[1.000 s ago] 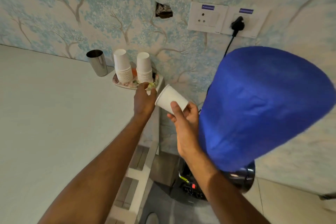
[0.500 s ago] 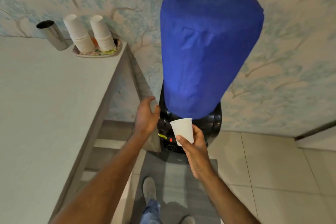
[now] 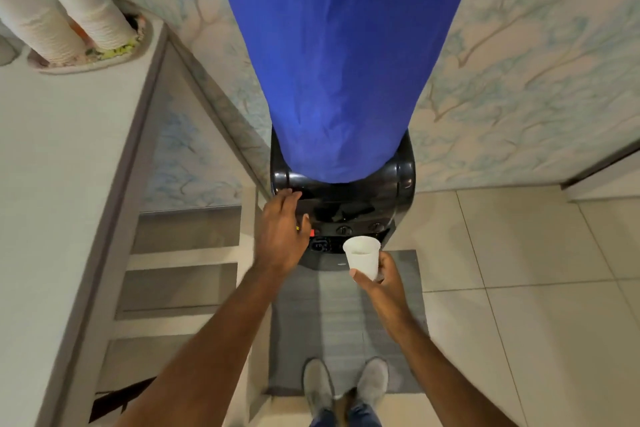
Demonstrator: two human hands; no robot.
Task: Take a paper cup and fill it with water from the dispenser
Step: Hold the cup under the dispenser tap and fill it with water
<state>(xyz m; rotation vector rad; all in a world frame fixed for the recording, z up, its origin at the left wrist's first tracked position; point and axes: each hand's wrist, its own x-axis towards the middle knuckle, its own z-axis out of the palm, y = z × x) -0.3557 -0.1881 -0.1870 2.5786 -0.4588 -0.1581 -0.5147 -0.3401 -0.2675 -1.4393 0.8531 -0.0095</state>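
My right hand (image 3: 384,279) holds a white paper cup (image 3: 362,256) upright in front of the black water dispenser (image 3: 349,208), just below its row of round knobs. The cup looks empty. A large bottle under a blue cloth cover (image 3: 339,55) stands on top of the dispenser. My left hand (image 3: 282,232) rests on the dispenser's front left edge, fingers spread over its top and thumb by the panel; whether it presses anything is hidden.
A white counter (image 3: 62,166) runs along the left, carrying a plate (image 3: 86,61) with two stacks of paper cups (image 3: 69,7). A grey mat (image 3: 332,322) lies under my feet (image 3: 346,388). Tiled floor extends right; patterned wall behind.
I have stepped closer to the dispenser. The cup has dropped lower and slightly right, in front of the knobs. My left hand has settled onto the dispenser's left edge.
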